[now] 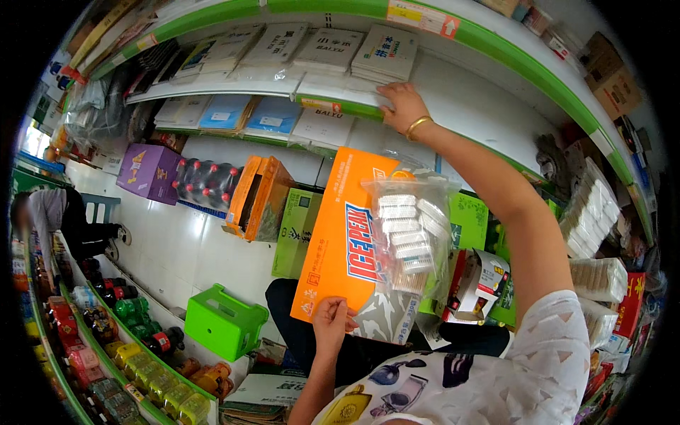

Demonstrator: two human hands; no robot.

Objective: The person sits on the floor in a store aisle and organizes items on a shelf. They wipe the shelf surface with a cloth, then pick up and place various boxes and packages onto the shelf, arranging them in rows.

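Low in the middle, my left hand (333, 322) grips the near edge of an orange and grey cardboard carton (329, 239) with its fingers. On the carton lies a clear plastic bag (406, 234) holding several white ribbed bundles. My right hand (405, 106), with a gold-coloured bangle at the wrist, rests with spread fingers at the front edge of a white shelf (451, 101). Just beyond its fingertips is a stack of exercise books (385, 53) with a blue-printed cover. More stacks of white booklets (329, 49) stand to the left on that shelf.
Blue-covered booklets (272, 116) lie on the shelf below. A purple box (147, 172), wrapped dark bottles (207, 180), an open orange carton (260, 199) and a green plastic stool (226, 321) stand at the left. Another person (74, 218) bends by the drink shelves. An opened small box (478, 287) is right.
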